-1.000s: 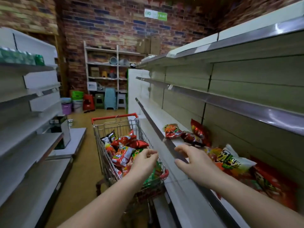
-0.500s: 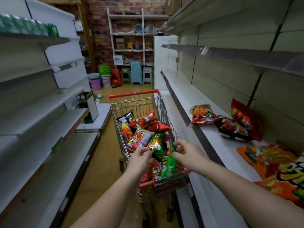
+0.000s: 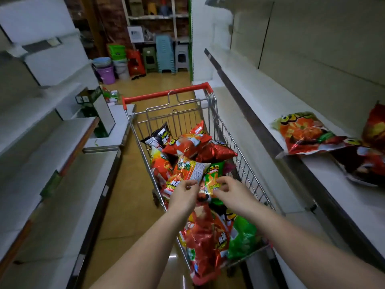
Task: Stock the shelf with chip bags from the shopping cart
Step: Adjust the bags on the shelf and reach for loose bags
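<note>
**Two hands reach into the cart of chip bags**

Both arms stretch out from the bottom of the picture and meet over the middle of the shopping cart (image 3: 210,94). The backs of the hands face up and the fingers point down into the pile.

The left hand (image 3: 183,195) has its fingers curled. Its fingertips pinch the lower edge of an orange and white chip bag (image 3: 187,170) that lies on top of the pile. The right hand (image 3: 231,191) is just beside it. Its fingers are bent too, and they pinch the edge of a green and orange chip bag (image 3: 213,178). The two hands are close together, almost touching.

The cart is full of chip bags. Most are red and orange, one at the far end is black (image 3: 159,135), and a plain green one (image 3: 242,236) sits at the near end. A big red bag (image 3: 205,247) hangs over the near rim of the cart.

The cart stands in the aisle, right beside the shelf (image 3: 260,105) on the right. A few chip bags lie on that shelf: an orange bag (image 3: 302,132) lies flat near the front edge, and dark red ones (image 3: 366,163) lie next to it, closer to the person.

More shelves (image 3: 41,147) stand on the left side of the aisle. Stools (image 3: 164,53) and buckets (image 3: 107,74) are at the far end of the aisle.
</note>
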Available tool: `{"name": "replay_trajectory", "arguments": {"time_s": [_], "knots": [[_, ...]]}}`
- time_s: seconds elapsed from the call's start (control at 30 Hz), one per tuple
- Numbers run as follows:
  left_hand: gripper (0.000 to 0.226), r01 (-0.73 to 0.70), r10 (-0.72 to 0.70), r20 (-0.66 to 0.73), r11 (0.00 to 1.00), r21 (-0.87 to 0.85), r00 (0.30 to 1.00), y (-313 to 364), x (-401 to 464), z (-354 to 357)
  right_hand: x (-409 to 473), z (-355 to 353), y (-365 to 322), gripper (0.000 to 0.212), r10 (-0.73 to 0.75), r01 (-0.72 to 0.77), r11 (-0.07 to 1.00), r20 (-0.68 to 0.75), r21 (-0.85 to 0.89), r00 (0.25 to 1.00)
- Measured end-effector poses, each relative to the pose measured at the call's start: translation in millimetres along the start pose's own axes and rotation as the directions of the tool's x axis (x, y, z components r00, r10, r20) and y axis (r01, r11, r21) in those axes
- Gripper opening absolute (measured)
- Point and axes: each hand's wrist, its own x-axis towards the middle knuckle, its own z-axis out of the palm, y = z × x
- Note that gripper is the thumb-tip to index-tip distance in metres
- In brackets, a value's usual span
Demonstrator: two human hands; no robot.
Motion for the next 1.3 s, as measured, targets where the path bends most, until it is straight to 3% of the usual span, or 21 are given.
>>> {"name": "replay_trajectory", "arguments": {"time_s": [0.23, 0.43, 0.57, 0.9, 1.1, 1.2, 1.3], "knots": [[0.015, 0.113, -0.117, 0.024, 0.984, 0.136, 0.993, -15, 112, -26, 96, 48, -12, 0.044, 0.154, -0.159, 0.985, 0.077, 0.062, 0.985], [0.044, 0.125, -0.132, 0.012, 0.96, 0.251, 0.991, -22, 164, -15, 148, 66, 1, 0.044, 0.241, -0.248, 0.966, 0.089, 0.076, 0.967], [0.055, 0.134, -0.123, -0.054, 0.931, 0.339, 0.991, -29, 192, -8, 171, 77, 13, 0.054, 0.223, -0.227, 0.972, 0.063, 0.065, 0.973], [0.059, 0.246, -0.229, -0.094, 0.933, 0.264, 0.969, -30, 222, 2, 189, 89, 33, 0.055, 0.154, -0.169, 0.977, 0.122, 0.129, 0.981], [0.072, 0.322, -0.314, -0.073, 0.931, 0.171, 0.946, -27, 222, 3, 189, 86, 42, 0.062, 0.147, -0.211, 0.939, 0.237, 0.272, 0.96], [0.05, 0.34, -0.337, -0.047, 0.932, 0.122, 0.94, -21, 212, 0, 187, 83, 48, 0.068, 0.172, -0.238, 0.924, 0.232, 0.3, 0.958], [0.029, 0.326, -0.329, 0.016, 0.941, 0.095, 0.944, -22, 205, -2, 185, 74, 52, 0.062, 0.205, -0.237, 0.922, 0.135, 0.305, 0.969]]}}
